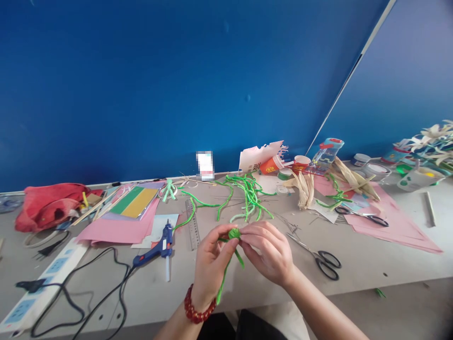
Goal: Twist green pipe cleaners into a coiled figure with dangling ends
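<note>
Both my hands meet over the front of the table around a small coil of green pipe cleaner (234,233). My left hand (211,255), with a red bead bracelet (198,309) at its wrist, pinches the coil between thumb and fingers. From the other side, the fingertips of my right hand (266,250) close on the coil's edge. Loose green ends hang below the left thumb, one reaching down past the wrist. Behind the hands lies a tangled pile of green pipe cleaners (247,193).
Left are a blue glue gun (155,250), a clear ruler (193,226), a power strip (46,278) with black cables, and pink sheets (116,226). Right are black-handled scissors (327,264), a second pair (368,216), dried husks (304,189) and paper cups (272,164). A blue wall (159,85) stands behind.
</note>
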Demonstrator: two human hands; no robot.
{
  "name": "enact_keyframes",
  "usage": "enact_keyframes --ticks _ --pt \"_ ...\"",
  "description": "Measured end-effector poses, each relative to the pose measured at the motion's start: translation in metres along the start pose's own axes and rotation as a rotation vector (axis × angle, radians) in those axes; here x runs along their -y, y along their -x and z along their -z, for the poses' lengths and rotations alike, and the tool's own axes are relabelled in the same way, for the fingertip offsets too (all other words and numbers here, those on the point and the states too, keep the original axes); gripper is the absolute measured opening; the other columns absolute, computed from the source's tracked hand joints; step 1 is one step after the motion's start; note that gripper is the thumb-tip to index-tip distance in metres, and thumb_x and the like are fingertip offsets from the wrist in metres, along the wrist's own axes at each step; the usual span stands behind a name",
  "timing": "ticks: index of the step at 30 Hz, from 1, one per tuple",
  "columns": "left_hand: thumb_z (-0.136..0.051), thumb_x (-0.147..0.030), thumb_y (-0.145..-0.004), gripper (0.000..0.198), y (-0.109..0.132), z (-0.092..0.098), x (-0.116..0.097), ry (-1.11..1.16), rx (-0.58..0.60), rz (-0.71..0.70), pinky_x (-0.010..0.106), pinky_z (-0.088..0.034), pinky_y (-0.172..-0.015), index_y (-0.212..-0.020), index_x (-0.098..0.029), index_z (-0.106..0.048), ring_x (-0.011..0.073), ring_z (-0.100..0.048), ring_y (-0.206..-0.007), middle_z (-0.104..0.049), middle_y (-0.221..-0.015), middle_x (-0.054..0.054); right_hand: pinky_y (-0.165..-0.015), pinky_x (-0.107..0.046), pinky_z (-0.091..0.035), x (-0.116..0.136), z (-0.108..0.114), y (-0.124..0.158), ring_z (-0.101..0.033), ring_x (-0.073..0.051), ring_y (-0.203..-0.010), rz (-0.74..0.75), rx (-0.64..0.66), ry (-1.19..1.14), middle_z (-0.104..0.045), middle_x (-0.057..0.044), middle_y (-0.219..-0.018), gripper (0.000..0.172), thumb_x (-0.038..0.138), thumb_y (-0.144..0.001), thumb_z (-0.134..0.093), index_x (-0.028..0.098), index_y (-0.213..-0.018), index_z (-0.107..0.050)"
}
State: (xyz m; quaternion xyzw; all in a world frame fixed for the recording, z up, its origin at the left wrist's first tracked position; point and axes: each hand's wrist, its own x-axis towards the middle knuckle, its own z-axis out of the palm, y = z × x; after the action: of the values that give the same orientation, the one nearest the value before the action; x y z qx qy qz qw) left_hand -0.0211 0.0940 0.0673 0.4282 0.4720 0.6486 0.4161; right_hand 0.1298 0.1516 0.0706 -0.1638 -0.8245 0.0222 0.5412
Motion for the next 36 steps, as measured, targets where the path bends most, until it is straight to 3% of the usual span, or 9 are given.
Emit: enact_keyframes --ticks 8,15,23,28,36 --pt "-0.077 -0.034 -0.080 0.026 0.002 0.000 0.000 -0.057 -0.019 -0.036 0.026 -0.058 -0.071 -0.101 -0.020 -0.077 0.0186 -0.068 -0.083 -0.076 -0.094 0.007 -0.072 -0.035 -0.061 0.002 -0.002 -0.001 -0.072 -0.020 -0.083 -0.001 -0.067 -0.016 -0.076 -0.009 -0.092 0.034 0.005 -0.088 -0.059 0.019 -0.119 -0.060" --pt "-0.074 -0.033 -0.083 0.025 0.004 0.001 0.000 -0.195 -0.028 -0.108 0.027 -0.059 -0.069 -0.104 -0.021 -0.076 0.0195 -0.070 -0.081 -0.075 -0.095 0.008 -0.072 -0.035 -0.061 0.001 0.001 -0.001 -0.071 -0.020 -0.083 0.004 -0.040 -0.031 -0.075 -0.009 -0.094 0.030 0.005 -0.088 -0.059 0.019 -0.113 -0.065" --pt "-0.072 -0.028 -0.086 0.021 0.006 0.001 0.000 -0.196 -0.015 -0.199 0.029 -0.059 -0.079 -0.105 -0.021 -0.074 0.0188 -0.071 -0.085 -0.075 -0.098 0.007 -0.071 -0.036 -0.060 0.004 0.002 -0.003 -0.069 -0.020 -0.082 -0.025 -0.048 -0.077 -0.074 -0.010 -0.093 0.028 0.004 -0.087 -0.061 0.020 -0.110 -0.065" --pt "-0.066 -0.023 -0.090 0.023 0.007 0.000 0.005 -0.136 0.022 -0.227 0.034 -0.059 -0.088 -0.112 -0.021 -0.069 0.0230 -0.071 -0.100 -0.074 -0.110 0.010 -0.072 -0.036 -0.060 0.010 0.003 0.000 -0.071 -0.021 -0.085 -0.085 -0.069 -0.111 -0.074 -0.010 -0.098 0.026 0.007 -0.087 -0.062 0.021 -0.109 -0.067" --pt "-0.060 -0.007 -0.091 0.034 0.011 0.008 0.019 -0.195 0.082 -0.447 0.046 -0.045 -0.110 -0.119 -0.025 -0.063 0.0243 -0.062 -0.122 -0.071 -0.120 0.008 -0.068 -0.035 -0.058 0.021 0.002 -0.001 -0.069 -0.020 -0.081 -0.143 -0.128 -0.183 -0.072 -0.009 -0.092 0.024 0.004 -0.088 -0.060 0.021 -0.104 -0.067"
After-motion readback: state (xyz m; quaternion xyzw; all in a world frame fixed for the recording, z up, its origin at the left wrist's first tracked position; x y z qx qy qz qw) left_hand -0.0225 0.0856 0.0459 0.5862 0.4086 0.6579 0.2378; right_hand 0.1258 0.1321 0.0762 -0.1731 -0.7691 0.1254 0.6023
